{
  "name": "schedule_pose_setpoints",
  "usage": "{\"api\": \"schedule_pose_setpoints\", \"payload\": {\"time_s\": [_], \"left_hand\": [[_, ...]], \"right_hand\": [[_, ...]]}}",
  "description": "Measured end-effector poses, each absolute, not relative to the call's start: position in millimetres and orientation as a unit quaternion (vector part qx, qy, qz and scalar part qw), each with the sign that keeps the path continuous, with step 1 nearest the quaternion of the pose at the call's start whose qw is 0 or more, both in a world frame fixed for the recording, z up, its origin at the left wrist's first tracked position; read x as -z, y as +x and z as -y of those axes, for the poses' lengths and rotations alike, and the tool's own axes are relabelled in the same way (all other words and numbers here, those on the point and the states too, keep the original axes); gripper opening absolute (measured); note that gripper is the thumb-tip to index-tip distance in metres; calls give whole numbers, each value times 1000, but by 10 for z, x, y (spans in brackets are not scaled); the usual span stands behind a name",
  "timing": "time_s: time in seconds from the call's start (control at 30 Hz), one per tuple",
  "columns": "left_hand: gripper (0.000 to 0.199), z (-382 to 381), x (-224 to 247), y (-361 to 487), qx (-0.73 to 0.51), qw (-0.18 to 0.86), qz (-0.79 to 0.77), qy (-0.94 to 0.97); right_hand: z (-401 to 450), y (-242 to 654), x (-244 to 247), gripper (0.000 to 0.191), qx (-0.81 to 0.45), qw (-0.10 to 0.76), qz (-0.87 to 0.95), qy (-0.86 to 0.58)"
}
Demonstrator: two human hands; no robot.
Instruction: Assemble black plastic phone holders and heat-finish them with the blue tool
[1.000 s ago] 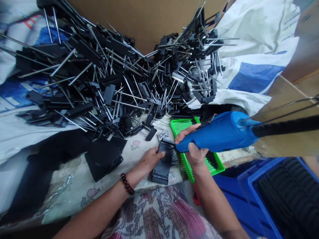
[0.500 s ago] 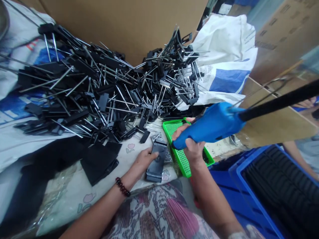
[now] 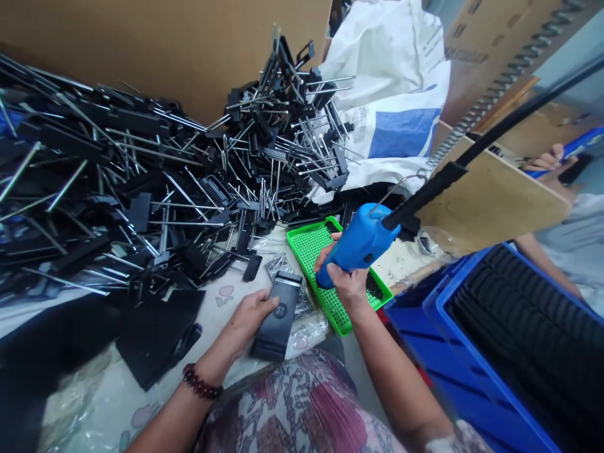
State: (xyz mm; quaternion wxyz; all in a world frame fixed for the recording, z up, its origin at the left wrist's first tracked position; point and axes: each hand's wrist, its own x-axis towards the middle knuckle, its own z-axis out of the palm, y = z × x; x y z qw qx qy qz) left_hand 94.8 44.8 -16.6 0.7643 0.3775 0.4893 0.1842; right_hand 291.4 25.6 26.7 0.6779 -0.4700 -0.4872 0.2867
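Note:
My left hand (image 3: pixel 250 318) grips the left edge of a flat black plastic part (image 3: pixel 279 318), thumb on top near a round mark; the part lies low over the cloth. My right hand (image 3: pixel 346 277) is wrapped around a blue electric screwdriver (image 3: pixel 361 242), whose black cable runs up to the right. The screwdriver's tip is over a green perforated tray (image 3: pixel 340 324), which has small dark pieces (image 3: pixel 375 288) in it. A clear bag of small metal pieces (image 3: pixel 304 302) lies between the black part and the tray.
A large heap of black brackets with metal rods (image 3: pixel 189 195) fills the back and left. Black sheets (image 3: pixel 155 333) lie at left. On the right stands a blue crate (image 3: pixel 419 321) full of black parts. A co-worker's hand (image 3: pixel 550 157) shows beyond a cardboard panel (image 3: pixel 500 201).
My view has swung right. The screwdriver now points more steeply down at the tray. The black part has turned over or been replaced; its upper face now looks smooth, with a round mark.

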Motion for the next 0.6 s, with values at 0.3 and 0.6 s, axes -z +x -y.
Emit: {"api": "schedule_pose_setpoints", "payload": {"time_s": [0.3,0.6], "left_hand": [[40,-515,279,914,-152,655,-515,532],[37,-592,122,937,-117,553,-535,628]], "right_hand": [[-229,2898,-296,28,-284,677,498,-461],[-222,2875,-290,42,-299,675,485,-469]]}}
